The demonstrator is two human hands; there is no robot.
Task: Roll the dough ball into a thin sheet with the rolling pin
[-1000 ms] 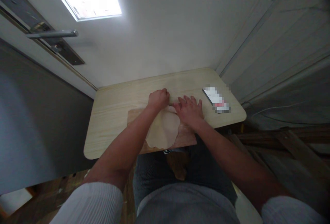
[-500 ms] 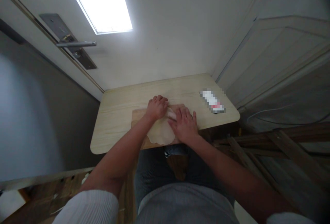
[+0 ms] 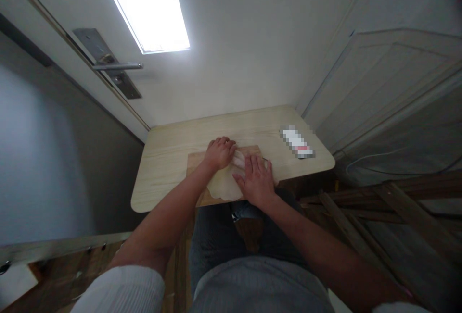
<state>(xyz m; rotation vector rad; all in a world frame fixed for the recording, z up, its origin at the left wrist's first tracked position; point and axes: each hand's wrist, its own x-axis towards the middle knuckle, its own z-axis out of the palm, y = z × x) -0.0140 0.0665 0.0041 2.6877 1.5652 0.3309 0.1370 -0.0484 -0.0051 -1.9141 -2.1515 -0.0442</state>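
Note:
A thin sheet of pale dough [image 3: 223, 185] lies on a wooden board [image 3: 204, 201], its wavy edge facing me. Across the far side of the dough runs a pale roll [image 3: 238, 160], which looks like dough wound round a stick; its core is hidden. My left hand [image 3: 219, 153] has its fingers curled over the left end of this roll. On the right end, my right hand [image 3: 258, 181] rests palm down, fingers stretched out and thumb apart, over the roll and the dough's right side.
The board lies at the near edge of a light wooden table [image 3: 162, 169]. A blurred-out flat object [image 3: 298, 142] is at the table's right. Behind stands a white door with a metal handle [image 3: 119, 66]. Wooden bars [image 3: 353, 217] are low on the right.
My right hand has slid slightly towards me, its fingers now flatter and closer together. The left hand stays almost where it was on the roll. The camera view has shifted a little.

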